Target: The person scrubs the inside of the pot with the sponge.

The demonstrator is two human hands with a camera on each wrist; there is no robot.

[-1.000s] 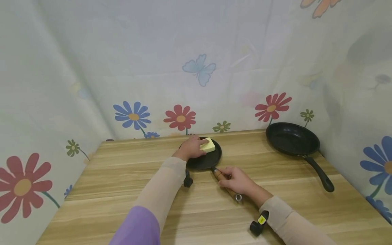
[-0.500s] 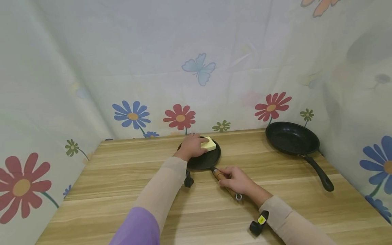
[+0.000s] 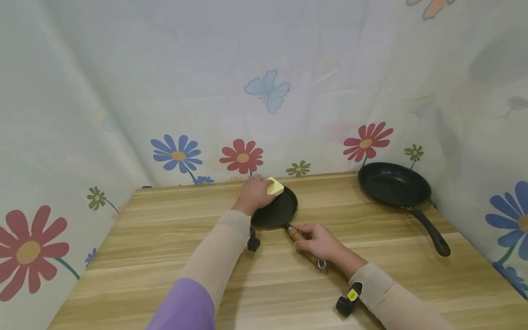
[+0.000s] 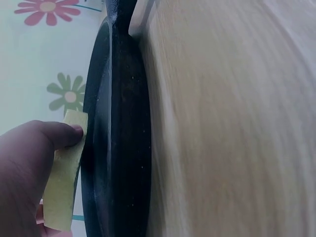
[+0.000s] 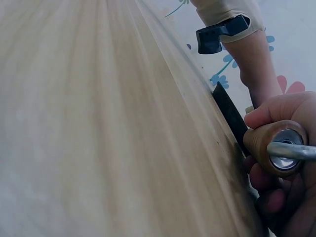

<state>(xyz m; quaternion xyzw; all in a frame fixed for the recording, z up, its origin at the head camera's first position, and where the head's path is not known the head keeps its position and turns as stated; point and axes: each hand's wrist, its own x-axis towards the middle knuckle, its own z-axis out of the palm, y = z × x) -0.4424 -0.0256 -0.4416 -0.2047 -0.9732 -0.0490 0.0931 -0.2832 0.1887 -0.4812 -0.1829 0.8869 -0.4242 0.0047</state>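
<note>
A small flat black pan (image 3: 277, 211) with a wooden handle (image 3: 310, 259) is at the middle of the table. My left hand (image 3: 253, 195) pinches a pale yellow sponge (image 3: 275, 187) at the pan's far side. In the left wrist view the thumb presses one face of the sponge (image 4: 64, 177), whose edge is against the pan (image 4: 131, 148) or just above it; I cannot tell which. My right hand (image 3: 321, 242) grips the wooden handle. The right wrist view shows fingers curled round that handle (image 5: 266, 140), its metal hanging ring towards the camera.
A larger, deeper black frying pan (image 3: 393, 185) stands at the table's back right, its black handle (image 3: 431, 233) pointing towards the front right. The wooden table (image 3: 165, 238) ends at a flower-printed curtain (image 3: 198, 91) behind and at both sides.
My left hand has slid the sponge away from me and slightly left, towards the pan's far rim. The right hand and the pan have hardly moved.
</note>
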